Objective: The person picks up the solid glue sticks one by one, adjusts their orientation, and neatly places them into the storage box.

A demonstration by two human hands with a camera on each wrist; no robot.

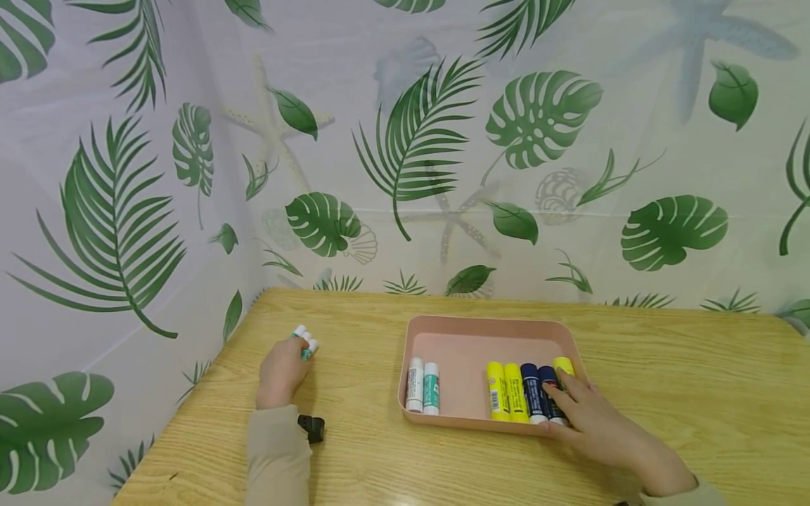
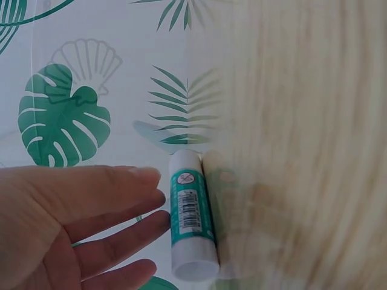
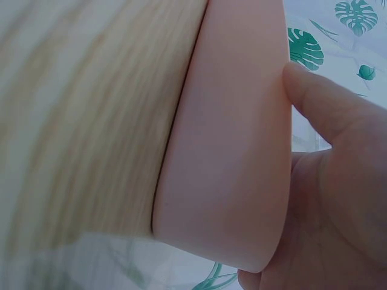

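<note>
My left hand (image 1: 283, 369) is at the left of the table beside white-and-green glue sticks (image 1: 308, 349) lying close together. In the left wrist view its fingers are extended, and the fingertips reach the side of one glue stick (image 2: 192, 211). My right hand (image 1: 591, 422) lies over the right end of a pink tray (image 1: 465, 422). Its thumb rests on the near rim, and its fingers stretch over the navy glue sticks (image 1: 531, 390) towards a yellow glue stick (image 1: 563, 365). In the right wrist view the tray's side wall (image 3: 227, 145) hides those fingertips.
Two white-and-green glue sticks (image 1: 431, 390) stand side by side at the tray's left end. Two yellow glue sticks (image 1: 498, 391) are left of the navy ones. The wooden table (image 1: 367, 464) meets a leaf-patterned cloth (image 1: 443, 176) behind and at the left.
</note>
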